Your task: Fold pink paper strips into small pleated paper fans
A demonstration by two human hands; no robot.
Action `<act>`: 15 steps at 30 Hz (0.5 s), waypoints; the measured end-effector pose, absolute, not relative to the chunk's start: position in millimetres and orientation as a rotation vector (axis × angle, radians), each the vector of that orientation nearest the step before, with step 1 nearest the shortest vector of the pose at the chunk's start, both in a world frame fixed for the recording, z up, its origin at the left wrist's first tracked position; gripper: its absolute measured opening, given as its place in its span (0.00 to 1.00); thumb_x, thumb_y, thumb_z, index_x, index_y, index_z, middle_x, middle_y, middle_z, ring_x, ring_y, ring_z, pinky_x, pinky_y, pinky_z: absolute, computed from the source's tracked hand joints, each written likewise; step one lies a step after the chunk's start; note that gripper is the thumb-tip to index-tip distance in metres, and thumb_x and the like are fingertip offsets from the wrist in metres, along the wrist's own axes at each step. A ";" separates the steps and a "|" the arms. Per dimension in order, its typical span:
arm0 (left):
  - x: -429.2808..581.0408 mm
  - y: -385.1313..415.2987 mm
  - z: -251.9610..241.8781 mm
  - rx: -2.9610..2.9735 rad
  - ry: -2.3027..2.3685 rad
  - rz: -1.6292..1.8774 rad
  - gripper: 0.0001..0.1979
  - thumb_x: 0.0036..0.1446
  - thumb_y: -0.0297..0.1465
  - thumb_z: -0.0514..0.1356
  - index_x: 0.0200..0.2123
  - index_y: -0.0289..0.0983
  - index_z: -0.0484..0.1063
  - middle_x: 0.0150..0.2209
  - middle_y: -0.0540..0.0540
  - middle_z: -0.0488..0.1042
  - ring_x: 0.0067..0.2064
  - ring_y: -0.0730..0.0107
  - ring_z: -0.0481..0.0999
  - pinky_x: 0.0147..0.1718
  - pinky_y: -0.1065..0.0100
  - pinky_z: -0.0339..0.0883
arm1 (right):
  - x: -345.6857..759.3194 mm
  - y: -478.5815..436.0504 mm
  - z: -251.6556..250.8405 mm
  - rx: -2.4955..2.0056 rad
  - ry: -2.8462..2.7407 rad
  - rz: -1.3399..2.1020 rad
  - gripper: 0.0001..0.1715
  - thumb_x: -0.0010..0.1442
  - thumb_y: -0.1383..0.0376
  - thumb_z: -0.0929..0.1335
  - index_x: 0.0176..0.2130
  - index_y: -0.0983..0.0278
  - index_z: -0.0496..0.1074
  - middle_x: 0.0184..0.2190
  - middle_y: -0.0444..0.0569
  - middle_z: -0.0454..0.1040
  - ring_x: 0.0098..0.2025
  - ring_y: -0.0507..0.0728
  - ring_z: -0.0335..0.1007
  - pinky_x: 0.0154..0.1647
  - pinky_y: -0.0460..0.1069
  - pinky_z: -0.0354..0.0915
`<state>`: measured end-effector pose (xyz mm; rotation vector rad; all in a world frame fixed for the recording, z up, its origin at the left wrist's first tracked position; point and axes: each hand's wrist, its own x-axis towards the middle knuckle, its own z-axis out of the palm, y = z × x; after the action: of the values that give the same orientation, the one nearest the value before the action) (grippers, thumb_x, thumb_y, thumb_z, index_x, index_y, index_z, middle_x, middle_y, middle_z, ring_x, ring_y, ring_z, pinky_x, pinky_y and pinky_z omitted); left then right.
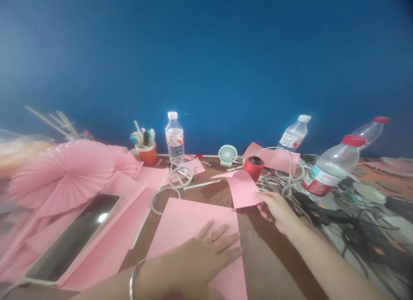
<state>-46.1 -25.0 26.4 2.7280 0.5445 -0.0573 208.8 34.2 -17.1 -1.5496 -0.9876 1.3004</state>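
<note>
My left hand (206, 257) lies flat with its fingers spread on a sheet of pink paper (180, 218) on the brown table. It wears a ring, and a silver bangle circles the wrist. To the right, my right hand (274, 209) pinches the corner of a smaller piece of pink paper (243, 190), which is raised and curled above the table. Just behind that piece stands a red round object with a dark top (253, 167), partly covered by the paper.
Folded pink paper fans (67, 175) and a phone (74, 239) lie at left. Behind are a red cup of pens (147, 154), a water bottle (174, 138) and a small fan (227, 154). Bottles (332, 168), cables (287, 179) and clutter crowd the right. A blue wall (206, 67) closes the back.
</note>
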 end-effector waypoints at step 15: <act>-19.2 -41.6 17.2 2.953 0.718 0.005 0.25 0.50 0.47 0.56 0.46 0.36 0.63 0.43 0.41 0.66 0.43 0.57 0.66 0.40 0.60 0.61 | 180.4 19.6 -24.2 -1.090 -1.616 1.017 0.38 0.53 0.66 0.66 0.59 0.55 0.47 0.58 0.51 0.54 0.57 0.58 0.55 0.54 0.56 0.57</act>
<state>-19.2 -41.6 17.2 2.9535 0.7183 0.0047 180.4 19.6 -24.2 -1.0900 -1.6163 1.0170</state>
